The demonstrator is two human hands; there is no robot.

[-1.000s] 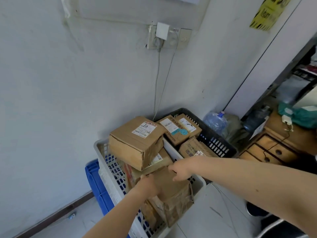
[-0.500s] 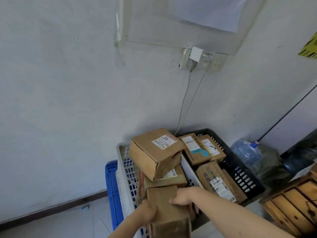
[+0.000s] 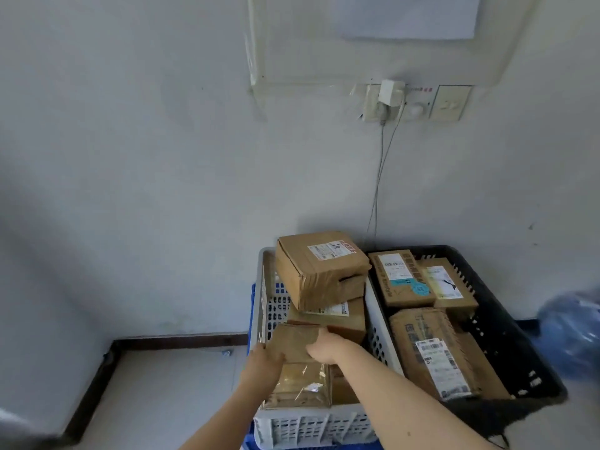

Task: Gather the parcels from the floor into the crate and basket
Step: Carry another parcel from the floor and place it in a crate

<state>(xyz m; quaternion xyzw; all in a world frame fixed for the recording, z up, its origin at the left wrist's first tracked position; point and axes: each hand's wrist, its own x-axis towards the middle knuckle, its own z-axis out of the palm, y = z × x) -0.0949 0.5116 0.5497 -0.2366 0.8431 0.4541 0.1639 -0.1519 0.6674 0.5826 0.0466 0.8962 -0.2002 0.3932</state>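
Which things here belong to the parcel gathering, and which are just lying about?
Job: taped parcel held by left hand and right hand; white crate; black basket; labelled box.
Lying about: blue crate; wall charger; cable; blurred blue bottle.

Seven parcels (image 3: 319, 267), two baskets (image 3: 506, 336), one crate (image 3: 251, 306)

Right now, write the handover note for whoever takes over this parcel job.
Left hand: grips the taped brown parcel at its left edge.
Right hand: holds the same parcel from the top.
Parcel: at the front of the white crate, before two stacked boxes.
Black basket: holds several labelled boxes.
Done: parcels sit in both containers.
Left: release this one; no parcel shows on the visible floor, so check the floor out of view.
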